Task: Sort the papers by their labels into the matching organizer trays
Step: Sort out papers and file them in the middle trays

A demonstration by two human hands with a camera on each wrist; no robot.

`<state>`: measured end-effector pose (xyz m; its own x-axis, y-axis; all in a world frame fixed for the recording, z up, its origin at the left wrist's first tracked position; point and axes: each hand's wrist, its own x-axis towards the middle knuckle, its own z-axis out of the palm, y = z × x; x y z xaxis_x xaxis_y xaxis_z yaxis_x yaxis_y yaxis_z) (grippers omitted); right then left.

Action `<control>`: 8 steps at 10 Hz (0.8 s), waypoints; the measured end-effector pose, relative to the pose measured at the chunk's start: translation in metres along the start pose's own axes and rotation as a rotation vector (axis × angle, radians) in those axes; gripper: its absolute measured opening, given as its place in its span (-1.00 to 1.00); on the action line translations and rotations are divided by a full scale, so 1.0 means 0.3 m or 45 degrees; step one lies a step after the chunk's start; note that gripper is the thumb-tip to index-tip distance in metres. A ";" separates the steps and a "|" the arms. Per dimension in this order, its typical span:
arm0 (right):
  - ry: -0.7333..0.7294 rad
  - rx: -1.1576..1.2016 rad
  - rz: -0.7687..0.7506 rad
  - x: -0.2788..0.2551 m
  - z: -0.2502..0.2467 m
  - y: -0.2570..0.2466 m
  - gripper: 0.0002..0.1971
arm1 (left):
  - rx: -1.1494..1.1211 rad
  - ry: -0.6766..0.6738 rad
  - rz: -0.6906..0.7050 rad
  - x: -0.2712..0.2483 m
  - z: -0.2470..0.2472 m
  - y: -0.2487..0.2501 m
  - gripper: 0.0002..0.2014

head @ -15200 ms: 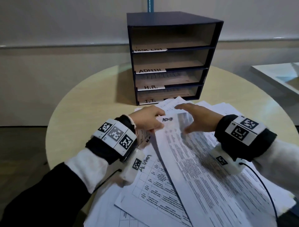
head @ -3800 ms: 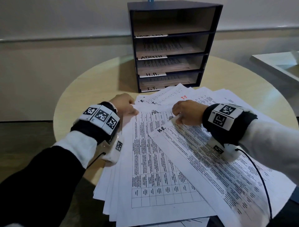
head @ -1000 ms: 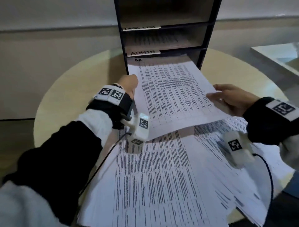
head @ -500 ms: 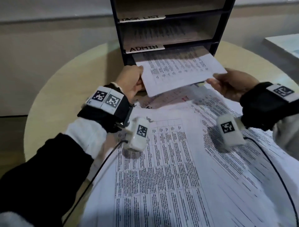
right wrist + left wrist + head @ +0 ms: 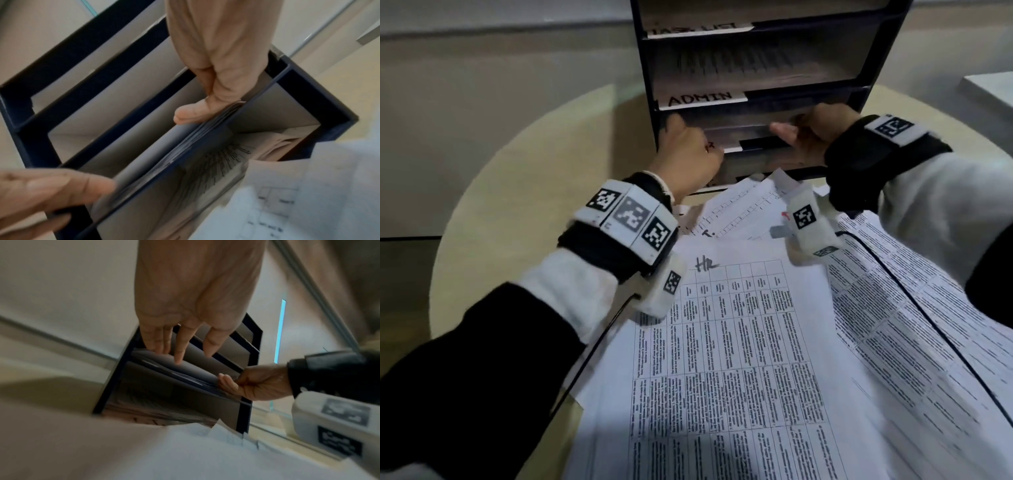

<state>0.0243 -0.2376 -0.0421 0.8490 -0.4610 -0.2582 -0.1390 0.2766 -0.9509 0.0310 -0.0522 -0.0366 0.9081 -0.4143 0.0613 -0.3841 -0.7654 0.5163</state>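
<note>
The dark organizer (image 5: 873, 68) stands at the back of the table, with the labels TASK LIST and ADMIN (image 5: 702, 99) showing. Both hands are at the mouth of the tray below ADMIN. The H.R. sheet (image 5: 736, 132) lies almost wholly inside it on other papers. My left hand (image 5: 690, 150) has straight fingers (image 5: 179, 356) resting on the sheet (image 5: 191, 369). My right hand (image 5: 804, 137) pinches the sheet's right near edge, thumb (image 5: 191, 113) on top. The tray's own label is hidden by my hands.
A spread pile of printed papers (image 5: 876, 342) covers the near half of the round wooden table (image 5: 524, 205); its top sheet is marked HR (image 5: 705, 263). Papers also lie in the ADMIN tray and the bottom tray. A white surface (image 5: 993, 92) is at the far right.
The sheet, held out in front of the organizer, has slid nearly all the way into the third tray. Both hands have moved forward to the tray's mouth.
</note>
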 end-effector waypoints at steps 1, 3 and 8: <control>0.000 -0.058 -0.022 0.015 0.002 0.015 -0.56 | 0.173 -0.097 -0.019 0.027 0.007 0.008 -0.62; 0.202 -0.274 0.043 0.026 -0.002 0.004 -0.82 | 0.298 -0.045 -0.056 0.017 0.000 0.017 -0.77; -0.020 -0.561 -0.060 0.078 -0.025 -0.019 -0.75 | 0.183 -0.190 -0.074 0.069 0.028 -0.017 -0.49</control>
<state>0.0411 -0.2563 -0.0441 0.8670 -0.4503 -0.2135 -0.3012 -0.1321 -0.9444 0.0503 -0.0612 -0.0452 0.8986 -0.4278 -0.0973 -0.3618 -0.8480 0.3874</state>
